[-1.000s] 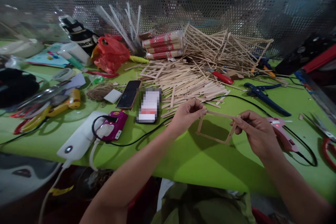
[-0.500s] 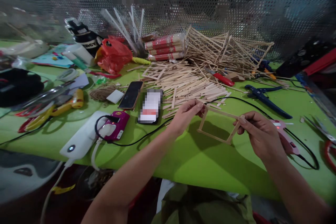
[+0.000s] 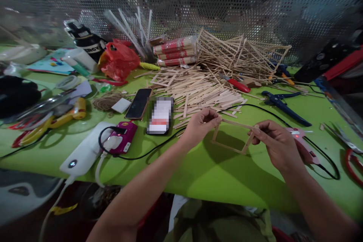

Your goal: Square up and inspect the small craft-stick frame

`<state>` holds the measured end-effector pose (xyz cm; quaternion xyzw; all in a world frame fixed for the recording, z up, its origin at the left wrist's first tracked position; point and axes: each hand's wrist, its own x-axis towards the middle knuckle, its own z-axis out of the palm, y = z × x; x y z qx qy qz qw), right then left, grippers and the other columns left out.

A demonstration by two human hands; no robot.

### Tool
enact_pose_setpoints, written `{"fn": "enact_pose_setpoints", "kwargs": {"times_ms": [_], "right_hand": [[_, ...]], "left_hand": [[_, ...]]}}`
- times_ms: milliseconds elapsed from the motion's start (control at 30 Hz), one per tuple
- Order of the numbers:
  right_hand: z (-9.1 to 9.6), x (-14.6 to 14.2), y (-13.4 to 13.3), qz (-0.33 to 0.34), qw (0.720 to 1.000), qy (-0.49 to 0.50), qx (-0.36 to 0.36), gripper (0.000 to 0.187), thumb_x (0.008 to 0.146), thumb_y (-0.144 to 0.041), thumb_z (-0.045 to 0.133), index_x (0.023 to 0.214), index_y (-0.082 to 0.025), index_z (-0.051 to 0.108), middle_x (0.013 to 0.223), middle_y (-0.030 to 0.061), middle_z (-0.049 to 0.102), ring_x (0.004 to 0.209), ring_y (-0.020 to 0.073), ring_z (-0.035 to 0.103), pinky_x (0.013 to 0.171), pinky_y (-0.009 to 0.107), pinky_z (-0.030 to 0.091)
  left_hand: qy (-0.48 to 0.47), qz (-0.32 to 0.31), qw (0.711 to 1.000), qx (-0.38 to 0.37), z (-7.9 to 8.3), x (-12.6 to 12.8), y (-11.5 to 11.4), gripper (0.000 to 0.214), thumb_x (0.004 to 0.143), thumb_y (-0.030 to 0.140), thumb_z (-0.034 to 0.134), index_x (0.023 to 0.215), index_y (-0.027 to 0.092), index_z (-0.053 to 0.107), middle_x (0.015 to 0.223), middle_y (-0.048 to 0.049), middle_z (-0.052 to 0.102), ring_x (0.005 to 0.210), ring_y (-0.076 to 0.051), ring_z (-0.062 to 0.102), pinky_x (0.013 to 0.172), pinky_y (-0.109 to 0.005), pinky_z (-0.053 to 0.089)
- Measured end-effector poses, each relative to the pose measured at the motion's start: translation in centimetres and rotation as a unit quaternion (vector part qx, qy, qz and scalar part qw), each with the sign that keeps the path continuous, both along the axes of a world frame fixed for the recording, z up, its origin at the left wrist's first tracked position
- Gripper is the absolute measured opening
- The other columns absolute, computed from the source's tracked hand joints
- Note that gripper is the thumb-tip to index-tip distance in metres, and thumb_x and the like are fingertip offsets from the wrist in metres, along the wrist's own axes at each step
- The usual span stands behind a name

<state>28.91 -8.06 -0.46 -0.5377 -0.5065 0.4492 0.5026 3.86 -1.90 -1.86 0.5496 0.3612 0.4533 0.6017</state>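
Pale, slim and four-sided, the wooden frame (image 3: pixel 228 147) has corners pinched between fingers (image 3: pixel 213 122): left hand (image 3: pixel 202 124) at ten o'clock, right hand (image 3: pixel 273 140) at two.

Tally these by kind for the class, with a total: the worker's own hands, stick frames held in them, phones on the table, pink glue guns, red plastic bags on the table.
Left hand and right hand: 2
Held stick frame: 1
Dark-screened phone and bright-screened phone: 2
Pink glue gun: 1
Red plastic bag: 1
Total: 7
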Motion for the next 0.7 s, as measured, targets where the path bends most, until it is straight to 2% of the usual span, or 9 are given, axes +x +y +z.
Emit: {"fn": "enact_pose_setpoints", "kwargs": {"times_ms": [200,300,400,567,700], "right_hand": [[0.8,-0.3,-0.2,-0.016,0.998,-0.026,0.061,0.025,0.084,-0.046,0.088,0.094,-0.027,0.077,0.086,0.002,0.072,0.068,0.0165,0.066,0.06,0.028,0.056],[1.2,-0.1,-0.6,-0.023,0.987,-0.078,0.142,0.011,0.088,-0.034,0.084,0.095,-0.029,0.078,0.098,0.0038,0.074,0.09,0.0222,0.07,0.079,0.035,0.06],[1.6,-0.1,-1.0,-0.02,0.964,-0.146,0.223,0.011,0.091,-0.023,0.079,0.096,-0.032,0.078,0.107,0.0049,0.074,0.108,0.0273,0.069,0.094,0.045,0.059],[2.2,-0.7,-1.3,-0.018,0.923,-0.265,0.279,0.016,0.091,-0.017,0.075,0.092,-0.033,0.079,0.106,0.0046,0.079,0.101,0.0288,0.074,0.088,0.048,0.062],[2.1,-1.0,-1.2,0.023,0.903,-0.3,0.306,0.023,0.092,-0.013,0.071,0.095,-0.034,0.078,0.107,0.0029,0.08,0.099,0.0268,0.076,0.085,0.043,0.064]], "left_hand": [[-0.001,0.021,0.998,0.051,0.9,-0.1,-0.1,0.036,0.083,0.052,0.082,0.089,0.018,0.072,0.088,-0.0034,0.069,0.077,-0.013,0.059,0.073,-0.026,0.047],[-0.02,0.033,0.998,0.055,1.7,-0.4,-0.2,0.043,0.081,0.058,0.082,0.097,0.019,0.073,0.101,-0.0061,0.071,0.088,-0.016,0.062,0.08,-0.027,0.049],[-0.032,0.056,0.998,0.009,1.8,-0.7,-0.1,0.046,0.088,0.063,0.073,0.108,0.021,0.07,0.111,-0.0074,0.071,0.101,-0.018,0.064,0.085,-0.028,0.05],[0.013,0.031,0.992,-0.118,0.9,-0.5,0.1,0.042,0.092,0.054,0.071,0.115,0.02,0.066,0.108,-0.0079,0.074,0.09,-0.017,0.068,0.076,-0.029,0.05],[-0.012,0.034,0.987,-0.153,0.6,-0.3,0.3,0.033,0.093,0.047,0.072,0.111,0.019,0.068,0.098,-0.0068,0.076,0.084,-0.015,0.068,0.072,-0.027,0.049]]}}
